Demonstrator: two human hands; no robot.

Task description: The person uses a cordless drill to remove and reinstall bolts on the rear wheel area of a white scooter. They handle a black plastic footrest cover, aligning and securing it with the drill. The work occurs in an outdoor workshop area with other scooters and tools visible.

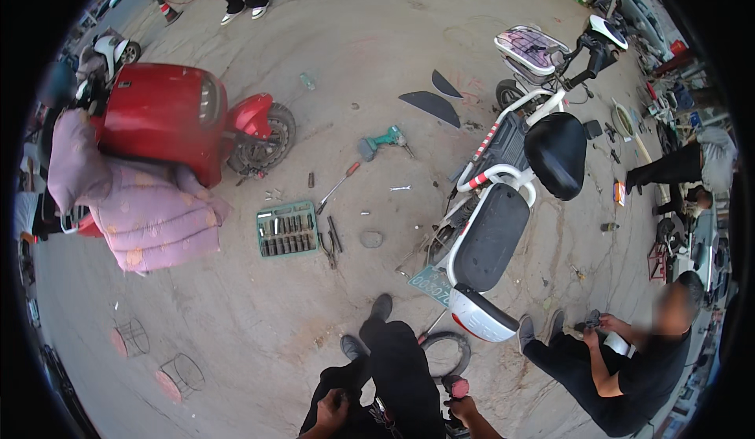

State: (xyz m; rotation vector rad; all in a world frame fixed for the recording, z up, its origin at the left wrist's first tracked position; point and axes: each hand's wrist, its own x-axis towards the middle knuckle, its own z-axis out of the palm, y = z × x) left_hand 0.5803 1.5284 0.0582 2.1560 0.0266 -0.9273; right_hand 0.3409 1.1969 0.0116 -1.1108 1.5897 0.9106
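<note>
Hanging off the rear of the white scooter [491,242], a green rectangular plate [429,284] shows; a green socket tray [286,230] lies on the concrete; the right hand [464,409] closes round a red-tipped tool [454,387]; the left hand [333,407] rests curled on the knee, its grip unclear.

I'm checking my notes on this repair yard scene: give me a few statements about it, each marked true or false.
1. The green socket set tray lies open on the concrete ground between the red scooter and the white electric bike. True.
2. The teal cordless drill rests in the tray. False: it lies on the ground, apart from it.
3. The right hand is at a red-ended tool. True.
4. The black tyre ring is mounted on the red scooter. False: it lies on the ground behind the white bike.
</note>
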